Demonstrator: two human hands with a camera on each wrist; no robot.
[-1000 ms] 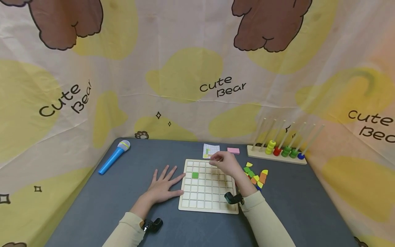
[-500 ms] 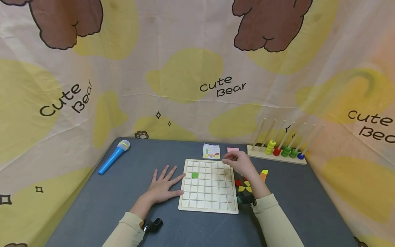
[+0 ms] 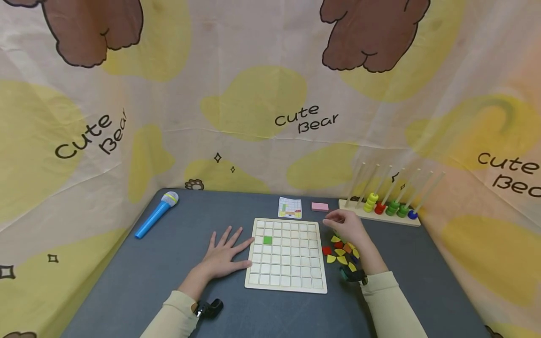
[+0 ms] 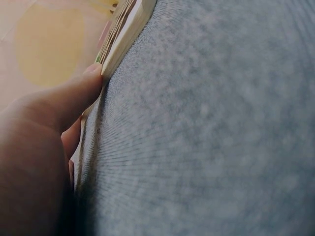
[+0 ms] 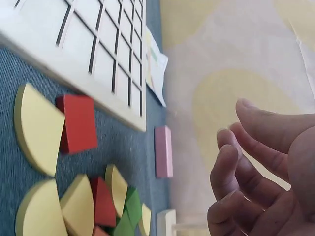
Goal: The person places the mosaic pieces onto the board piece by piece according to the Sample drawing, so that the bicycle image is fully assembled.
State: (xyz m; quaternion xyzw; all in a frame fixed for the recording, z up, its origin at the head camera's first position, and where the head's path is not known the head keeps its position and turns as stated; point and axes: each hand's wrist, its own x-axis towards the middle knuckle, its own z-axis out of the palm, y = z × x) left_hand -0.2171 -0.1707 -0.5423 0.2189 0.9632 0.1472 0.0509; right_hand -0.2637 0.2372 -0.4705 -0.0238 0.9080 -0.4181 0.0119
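A pale wooden grid board [image 3: 290, 258] lies on the dark table, with one green square [image 3: 267, 240] in an upper left cell. My left hand [image 3: 224, 257] rests flat to its left, fingers spread; thumb and index fingertips are at the board's edge. In the left wrist view the thumb [image 4: 81, 93] meets that edge. My right hand [image 3: 348, 227] hovers above the far part of a pile of coloured pieces, fingers loosely bent, nothing held. The pile has yellow quarter rounds [image 5: 39, 209], red blocks [image 5: 79, 124] and green pieces [image 5: 129, 211]. My right hand and wrist hide part of it.
Behind the board lie a printed pattern card [image 3: 289, 207] and a pink block [image 3: 320, 207]. A peg stand [image 3: 380, 216] with coloured beads is at the back right, close beyond my right hand. A blue toy microphone [image 3: 156, 215] lies at the far left.
My right hand has moved right, from over the board's far edge to above the pieces, uncovering the board's right side, the card and the pink block. My left hand stays put.
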